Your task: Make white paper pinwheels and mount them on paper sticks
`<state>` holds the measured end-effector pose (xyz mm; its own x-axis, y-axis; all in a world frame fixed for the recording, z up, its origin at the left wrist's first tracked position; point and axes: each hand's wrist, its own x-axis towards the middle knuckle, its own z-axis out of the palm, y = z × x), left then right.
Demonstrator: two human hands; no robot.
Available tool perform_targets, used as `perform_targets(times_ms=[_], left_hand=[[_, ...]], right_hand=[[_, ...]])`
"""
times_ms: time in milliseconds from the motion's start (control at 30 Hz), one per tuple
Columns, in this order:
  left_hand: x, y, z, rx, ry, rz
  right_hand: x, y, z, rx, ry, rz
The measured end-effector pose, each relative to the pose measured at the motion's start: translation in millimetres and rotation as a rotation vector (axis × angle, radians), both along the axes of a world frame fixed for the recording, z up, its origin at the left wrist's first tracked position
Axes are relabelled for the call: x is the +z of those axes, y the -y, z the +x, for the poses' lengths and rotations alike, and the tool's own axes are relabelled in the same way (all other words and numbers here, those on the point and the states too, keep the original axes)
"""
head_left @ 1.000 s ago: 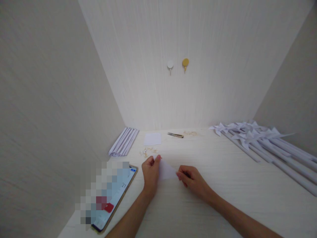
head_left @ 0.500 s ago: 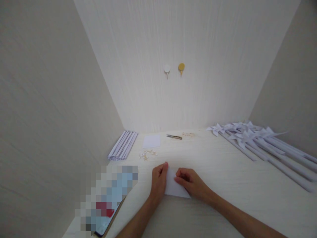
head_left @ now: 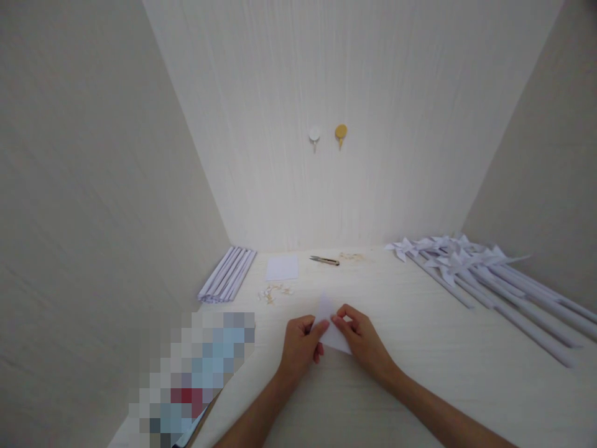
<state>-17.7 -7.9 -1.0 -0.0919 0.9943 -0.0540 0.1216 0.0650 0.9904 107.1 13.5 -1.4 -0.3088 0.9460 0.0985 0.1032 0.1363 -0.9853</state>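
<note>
I see two bare hands meeting over a pale wooden tabletop (head_left: 420, 373) inside a light-walled alcove. The left hand (head_left: 301, 345) and the right hand (head_left: 361, 336) both pinch a small white folded paper (head_left: 329, 323), which sits between them with one pointed corner rising just above the fingertips and its lower edge near the tabletop. The left fingers (head_left: 313, 333) curl closed against the paper's left side; the right fingers (head_left: 340, 320) close on its upper right edge, thumb and forefinger pressed together on the sheet. Beyond the fingertips, a little to the left, lies a scatter of tiny pale scraps (head_left: 275, 291), and farther back a flat white paper square (head_left: 282, 268). Behind that, close to the back wall, rest small snips (head_left: 325, 260). Well to the left of the left fingers lies a bundle of rolled white paper sticks (head_left: 227, 283). Far to the right of the right fingers, a row of white paper pinwheels (head_left: 471, 261) lies on long stems. A blurred phone (head_left: 186, 398) lies near the left forearm.
</note>
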Motion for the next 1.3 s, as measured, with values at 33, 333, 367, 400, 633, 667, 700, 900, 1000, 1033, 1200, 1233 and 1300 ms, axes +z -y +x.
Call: perform_targets(times_ms=[33,333,367,400,633,667,700,900,1000,1033,1200,1233,1300], left_hand=[[0.2,1.1,0.5,0.012,-0.008,0.000],[3.3,-0.4,-6.1,0.099,0.038,0.025],[3.3,-1.4,-8.1,0.111,0.058,0.023],[3.1,-2.4,-10.0,0.116,0.082,0.020],[-0.9,-6.3,-9.8,-0.063,0.213,-0.011],[-0.9,-6.2,-8.7,-0.084,0.225,-0.009],[-0.7,-6.0,-7.9,-0.101,0.237,-0.007],[2.6,-2.9,-8.9,-0.235,0.232,0.006],[3.9,-2.3,-11.0,-0.285,0.227,0.016],[4.1,-2.4,-11.7,-0.292,0.228,0.019],[5.0,-3.6,-14.0,-0.335,0.212,0.048],[5.4,-3.6,-14.2,-0.344,0.208,0.054],[6.5,-3.2,-14.4,-0.357,0.206,0.060]], right_hand=[[0.3,-0.2,-0.7,-0.008,0.014,0.003],[-5.4,-4.6,0.0,0.060,-0.011,-0.008],[-5.9,-4.9,0.4,0.059,-0.043,-0.006],[-6.2,-5.1,0.8,0.053,-0.084,0.003],[-2.6,-1.8,4.0,0.041,-0.206,0.082],[-2.5,-1.5,4.2,0.020,-0.167,0.101],[-2.7,-1.5,4.2,-0.006,-0.120,0.119],[-5.5,-7.5,5.7,-0.064,-0.096,0.056],[-4.0,-8.1,7.0,-0.054,-0.133,0.039],[-3.4,-7.8,7.2,-0.044,-0.133,0.033],[-2.2,-7.1,6.7,0.013,-0.125,0.043],[-2.2,-7.2,6.5,0.021,-0.122,0.050],[-2.0,-6.9,6.1,0.041,-0.114,0.065]])
